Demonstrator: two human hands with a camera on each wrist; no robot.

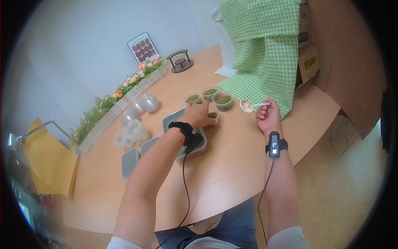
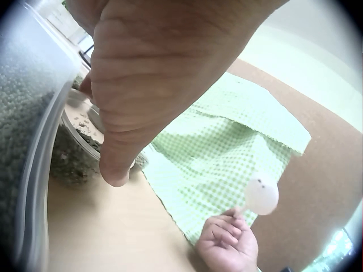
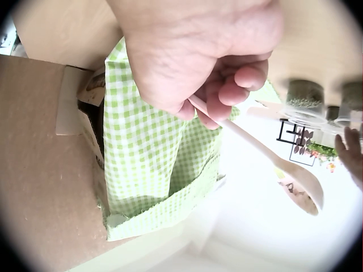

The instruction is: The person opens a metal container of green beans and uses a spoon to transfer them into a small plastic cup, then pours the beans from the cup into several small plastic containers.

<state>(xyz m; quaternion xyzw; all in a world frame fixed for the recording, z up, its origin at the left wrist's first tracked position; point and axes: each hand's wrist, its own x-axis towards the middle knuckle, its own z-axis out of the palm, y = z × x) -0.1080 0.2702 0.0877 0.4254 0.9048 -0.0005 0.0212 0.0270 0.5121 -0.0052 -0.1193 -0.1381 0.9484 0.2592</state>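
My left hand [image 1: 197, 114] reaches over a rectangular clear plastic tub [image 1: 171, 118] and grips a small clear cup [image 1: 213, 116] of green beans by its rim. In the left wrist view the thumb lies against the near side of the cup [image 2: 74, 150], and the other fingers are mostly hidden. More green beans show through the wall of the tub [image 2: 34, 147]. Out to the right, my right hand [image 1: 268, 117] holds a spoon [image 1: 247, 106] by its pale handle, with fingers curled round it. Pictures decorate the spoon's bowl [image 3: 303, 190].
Three more cups [image 1: 224, 100] of green beans stand just beyond the left hand. Stacked empty cups [image 1: 136, 130], upturned clear domes [image 1: 148, 102] and a lid [image 1: 130, 162] are at left. A flower box [image 1: 120, 99] lines the back; green checked cloth [image 1: 265, 58] drapes boxes at right.
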